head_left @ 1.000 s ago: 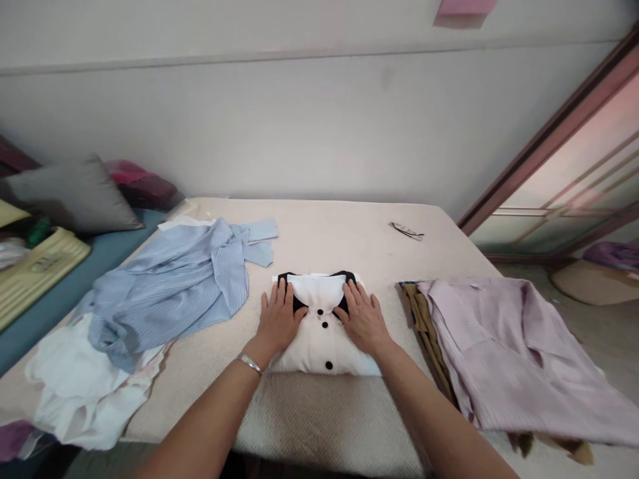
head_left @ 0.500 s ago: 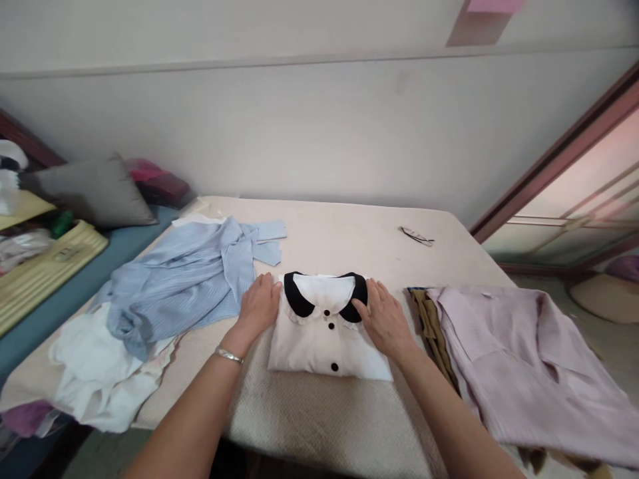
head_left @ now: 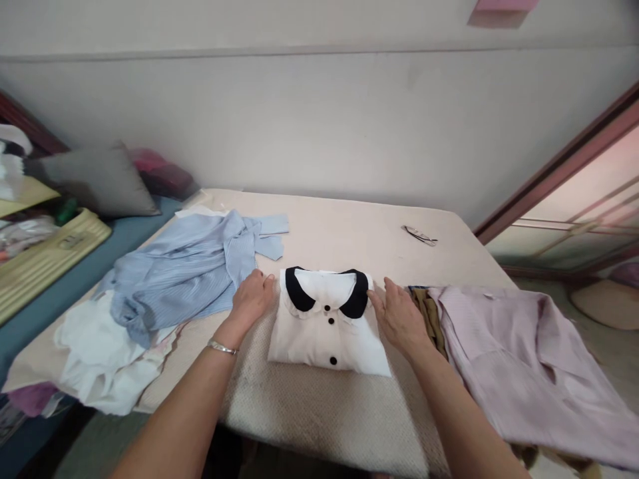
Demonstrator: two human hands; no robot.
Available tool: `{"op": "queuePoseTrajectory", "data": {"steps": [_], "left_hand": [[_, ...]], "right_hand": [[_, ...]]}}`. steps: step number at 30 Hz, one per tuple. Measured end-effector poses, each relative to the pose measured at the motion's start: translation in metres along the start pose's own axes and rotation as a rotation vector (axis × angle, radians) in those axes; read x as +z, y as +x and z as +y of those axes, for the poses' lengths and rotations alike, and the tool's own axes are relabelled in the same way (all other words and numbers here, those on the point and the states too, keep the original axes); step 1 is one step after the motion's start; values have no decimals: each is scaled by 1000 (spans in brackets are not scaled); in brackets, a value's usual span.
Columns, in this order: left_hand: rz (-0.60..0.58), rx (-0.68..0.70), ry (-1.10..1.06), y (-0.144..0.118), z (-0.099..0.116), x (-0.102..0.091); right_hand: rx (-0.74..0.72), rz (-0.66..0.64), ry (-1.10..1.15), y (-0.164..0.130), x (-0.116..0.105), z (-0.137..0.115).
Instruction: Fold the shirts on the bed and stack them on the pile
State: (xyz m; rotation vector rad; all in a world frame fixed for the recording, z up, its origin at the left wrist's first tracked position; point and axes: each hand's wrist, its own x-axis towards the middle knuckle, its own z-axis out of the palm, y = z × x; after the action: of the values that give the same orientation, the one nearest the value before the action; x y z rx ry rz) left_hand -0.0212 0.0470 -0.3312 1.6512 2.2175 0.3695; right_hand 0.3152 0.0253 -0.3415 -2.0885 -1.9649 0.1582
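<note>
A white blouse point(head_left: 309, 339) with a black rounded collar and black buttons lies folded into a neat block on the cloth-covered table point(head_left: 344, 233). Just off its left side is my left hand point(head_left: 253, 296), holding nothing, with its fingers partly bent and a silver bangle at the wrist. My right hand point(head_left: 397, 313) is on the other side, fingers stretched out and its thumb close to the collar's right edge. Whether the thumb touches the blouse I cannot tell.
To the left lie a crumpled light blue shirt point(head_left: 194, 266) and white clothing point(head_left: 100, 359). Pale pink garments point(head_left: 524, 359) are stacked at the right over a brown one point(head_left: 426, 319). Glasses point(head_left: 419, 235) rest near the back, by the wall point(head_left: 319, 126).
Both hands have moved outward, away from the sides of the folded blouse. The right hand has come off the collar. The blouse keeps its shape; the view has shifted slightly.
</note>
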Motion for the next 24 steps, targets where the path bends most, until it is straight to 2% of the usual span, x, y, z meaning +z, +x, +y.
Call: {"op": "queuePoseTrajectory", "data": {"steps": [3, 5, 8, 11, 14, 17, 20, 24], "left_hand": [[-137, -68, -26, -2, -4, 10], [-205, -83, -56, -4, -6, 20], [-191, -116, -98, -9, -5, 33], [-135, -118, -128, -11, -2, 44], [-92, -89, -158, -10, 1, 53], [-104, -52, -186, -9, 4, 59], [-134, -37, -212, -11, 8, 60], [-110, -56, -276, -12, 15, 56]], "right_hand": [[211, -143, -11, 0, -6, 1], [297, -241, 2, 0, -3, 2], [333, -299, 92, -1, 9, -2], [359, -255, 149, -2, 23, -7], [357, -262, 208, -1, 28, -10], [326, -285, 237, -2, 25, -12], [256, -265, 157, -5, 23, -18], [148, -213, 38, -10, 23, -28]]}}
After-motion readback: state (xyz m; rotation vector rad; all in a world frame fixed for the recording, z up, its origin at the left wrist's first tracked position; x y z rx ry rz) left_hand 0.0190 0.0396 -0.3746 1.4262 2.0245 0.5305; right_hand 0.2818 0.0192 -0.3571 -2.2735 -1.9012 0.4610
